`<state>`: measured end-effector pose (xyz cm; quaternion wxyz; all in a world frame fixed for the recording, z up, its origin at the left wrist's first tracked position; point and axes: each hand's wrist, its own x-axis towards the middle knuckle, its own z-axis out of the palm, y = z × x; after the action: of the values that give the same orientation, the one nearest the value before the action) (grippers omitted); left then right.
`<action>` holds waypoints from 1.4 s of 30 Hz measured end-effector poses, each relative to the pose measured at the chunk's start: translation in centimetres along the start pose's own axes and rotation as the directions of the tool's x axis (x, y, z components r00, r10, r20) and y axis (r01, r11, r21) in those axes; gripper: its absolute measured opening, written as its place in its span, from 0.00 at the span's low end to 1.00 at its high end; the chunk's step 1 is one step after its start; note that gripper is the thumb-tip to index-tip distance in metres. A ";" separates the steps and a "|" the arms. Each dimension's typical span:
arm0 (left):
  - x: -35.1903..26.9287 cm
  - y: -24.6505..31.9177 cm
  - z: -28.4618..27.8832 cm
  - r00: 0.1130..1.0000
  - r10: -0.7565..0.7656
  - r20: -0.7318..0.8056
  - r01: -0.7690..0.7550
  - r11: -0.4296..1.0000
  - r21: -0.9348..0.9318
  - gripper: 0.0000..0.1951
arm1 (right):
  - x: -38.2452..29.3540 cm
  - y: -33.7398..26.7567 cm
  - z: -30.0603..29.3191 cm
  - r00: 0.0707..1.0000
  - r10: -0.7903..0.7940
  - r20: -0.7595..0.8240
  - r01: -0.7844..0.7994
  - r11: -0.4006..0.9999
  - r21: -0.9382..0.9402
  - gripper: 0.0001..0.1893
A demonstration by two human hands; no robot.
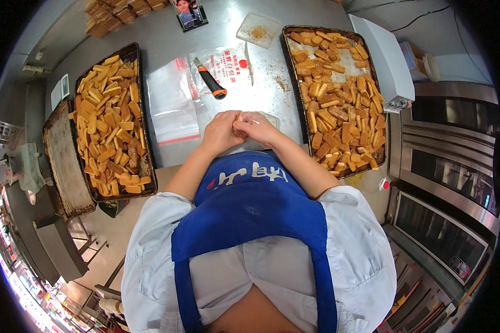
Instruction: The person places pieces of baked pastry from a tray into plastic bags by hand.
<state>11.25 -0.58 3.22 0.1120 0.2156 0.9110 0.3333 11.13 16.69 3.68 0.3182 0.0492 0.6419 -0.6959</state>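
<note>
My left hand (223, 132) and my right hand (258, 127) meet at the table's near edge, just above my blue apron. Between them they hold a clear plastic bag (271, 118), with something brown inside, mostly hidden by the fingers. Left of my hands lie flat clear zip bags (173, 104) with a red strip. Beyond my hands, a black and orange utility knife (210, 79) rests on a printed plastic bag (229, 66). Baked biscuit sticks (108, 120) heap on a dark tray (149, 166) at left, and more biscuit pieces (346, 104) fill a second tray (296, 79) at right.
A phone (188, 12) stands at the far edge, near stacked packed biscuits (108, 18). A shallow clear lid (258, 30) holds crumbs. An empty baking tray (64, 154) sits outside the left one. A white appliance (383, 62) borders the right tray; steel ovens (446, 166) stand at right.
</note>
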 end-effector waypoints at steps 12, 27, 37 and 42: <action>0.1 0.0 1.0 1.000 0.025 -0.012 -0.026 0.997 -0.078 0.40 | -0.2 -0.1 -0.1 0.998 0.011 -0.065 -0.016 0.997 -0.071 0.09; -1.4 -2.9 1.8 0.985 -0.105 -0.138 0.088 0.989 -0.121 0.37 | -1.9 -4.5 -4.0 0.966 -0.257 0.002 0.255 0.959 -0.121 0.14; -1.9 -4.7 4.2 0.911 -0.412 -0.024 0.316 0.733 -0.602 0.44 | -0.4 -3.5 -28.8 0.671 -0.317 -0.670 -0.350 0.662 -0.663 0.12; -1.8 -3.6 4.0 0.893 -0.442 -0.085 0.368 0.827 -0.425 0.43 | 2.0 -4.4 -35.4 0.673 -0.471 -0.570 -0.513 0.258 -0.819 0.16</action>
<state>13.05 -1.70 -2.04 0.1391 -0.0417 0.8550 0.4979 -4.72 48.55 0.49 -0.0016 0.1308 0.9896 -0.0594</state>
